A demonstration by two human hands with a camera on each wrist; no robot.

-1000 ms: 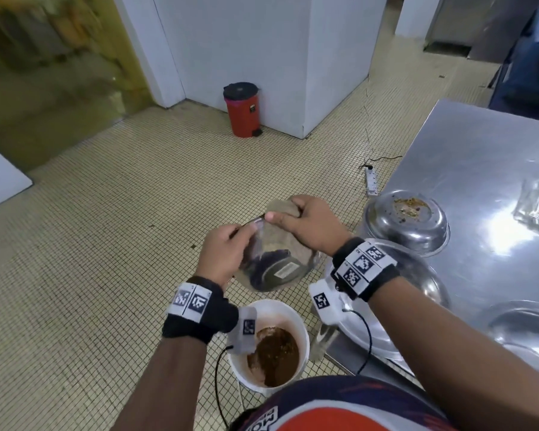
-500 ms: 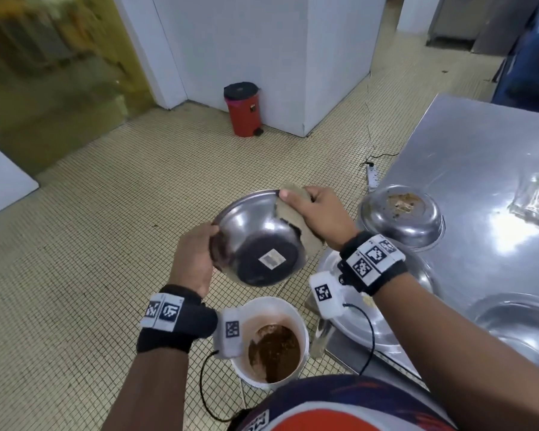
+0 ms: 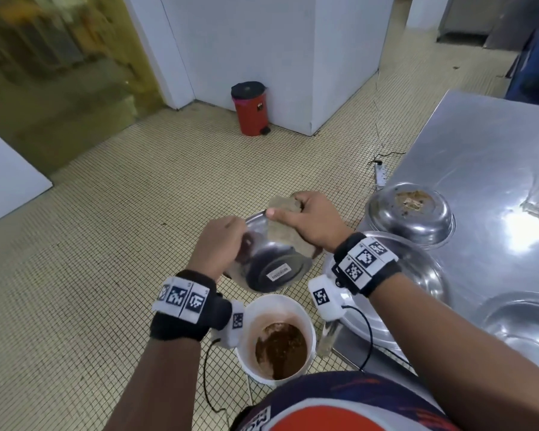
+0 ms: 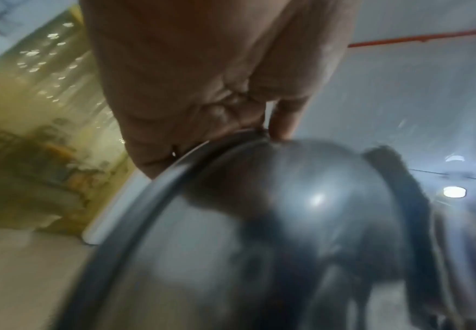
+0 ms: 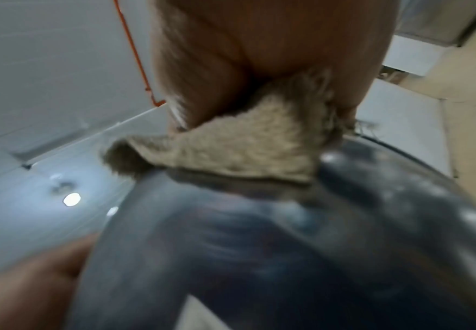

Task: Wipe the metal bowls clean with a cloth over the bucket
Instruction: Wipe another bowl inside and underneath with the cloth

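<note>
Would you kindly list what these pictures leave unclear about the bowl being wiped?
- Inside of the held bowl: head view shows only its underside, so remaining dirt is hidden.
- Sticker text: too small.
- Left hand fingertips: behind the rim.
- Cloth contact, right wrist view: blurred.

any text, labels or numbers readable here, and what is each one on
Nothing here can be read in full.
White sticker on the underside of the held metal bowl: printed line, too small and blurred to read.
Shirt at the bottom edge: white letters, cut off, unreadable.
Wrist bands: black-and-white square marker patterns, no words.
Red pedal bin: small dark mark, unreadable.
</note>
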